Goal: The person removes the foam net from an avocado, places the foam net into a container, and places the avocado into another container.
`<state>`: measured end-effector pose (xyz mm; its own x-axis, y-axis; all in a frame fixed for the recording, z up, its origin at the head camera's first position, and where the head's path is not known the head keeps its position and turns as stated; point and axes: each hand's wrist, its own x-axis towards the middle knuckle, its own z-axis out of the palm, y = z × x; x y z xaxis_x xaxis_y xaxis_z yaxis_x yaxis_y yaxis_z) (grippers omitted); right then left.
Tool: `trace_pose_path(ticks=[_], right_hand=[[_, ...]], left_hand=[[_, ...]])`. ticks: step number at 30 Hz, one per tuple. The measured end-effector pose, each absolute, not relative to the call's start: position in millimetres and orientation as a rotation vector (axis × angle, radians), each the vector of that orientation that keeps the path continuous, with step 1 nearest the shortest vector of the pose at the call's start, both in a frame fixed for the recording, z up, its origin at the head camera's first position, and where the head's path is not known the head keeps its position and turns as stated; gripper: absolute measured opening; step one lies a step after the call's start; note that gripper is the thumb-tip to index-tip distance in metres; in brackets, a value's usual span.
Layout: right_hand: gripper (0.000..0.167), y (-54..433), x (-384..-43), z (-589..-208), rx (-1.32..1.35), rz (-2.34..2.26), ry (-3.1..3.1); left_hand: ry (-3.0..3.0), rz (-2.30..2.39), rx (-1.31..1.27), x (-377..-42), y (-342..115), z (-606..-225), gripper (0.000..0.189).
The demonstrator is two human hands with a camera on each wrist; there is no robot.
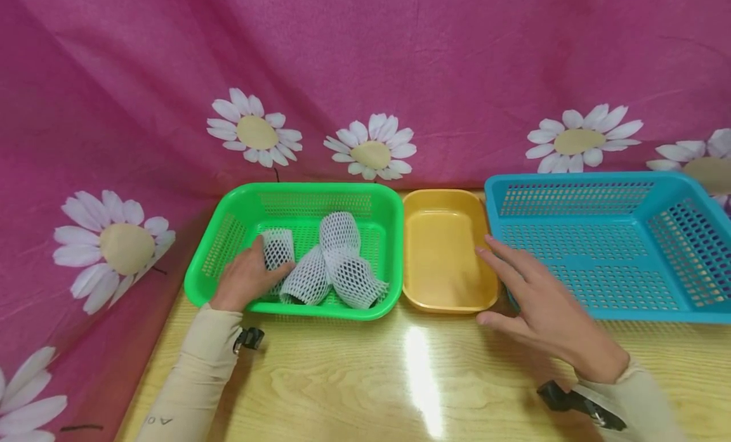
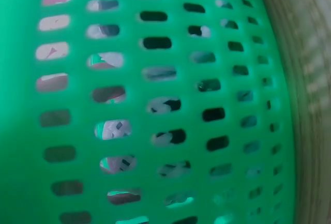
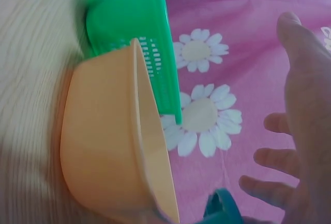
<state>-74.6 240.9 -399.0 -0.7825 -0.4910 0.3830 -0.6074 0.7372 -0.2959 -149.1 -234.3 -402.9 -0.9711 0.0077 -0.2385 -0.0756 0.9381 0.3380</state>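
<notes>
My left hand [image 1: 244, 278] reaches over the front left of the green basket [image 1: 395, 252] and holds a white foam net sleeve [image 1: 278, 248] between thumb and fingers. Beside it in the basket, several more foam net sleeves [image 1: 341, 233] lie against one another. In the left wrist view the basket's slotted wall [image 2: 170, 89] hides most of the hand's work. My right hand [image 1: 542, 309] hovers with spread fingers over the gap between the yellow tray [image 1: 445, 304] and the blue basket [image 1: 634, 312], holding nothing. Its fingers [image 3: 274, 157] also show apart in the right wrist view.
Basket, tray and blue basket stand side by side on a wooden table [image 1: 337, 372], close to a pink cloth [image 1: 457, 68] with white daisies. The cloth also runs along the table's left side. Black straps [image 1: 249, 338] sit at both wrists.
</notes>
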Motion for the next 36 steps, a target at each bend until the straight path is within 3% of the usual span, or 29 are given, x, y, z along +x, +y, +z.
trace_pose_path(ticks=[25, 36], right_hand=[[0.102, 194, -82, -402, 0.938, 0.661, -2.702], [0.094, 180, -86, -408, 1.001, 0.645, -2.654]], left_hand=[[2.763, 0.592, -0.006, -160, -234, -409, 0.094], [2.758, 0.576, 0.009, -164, -232, -411, 0.092]])
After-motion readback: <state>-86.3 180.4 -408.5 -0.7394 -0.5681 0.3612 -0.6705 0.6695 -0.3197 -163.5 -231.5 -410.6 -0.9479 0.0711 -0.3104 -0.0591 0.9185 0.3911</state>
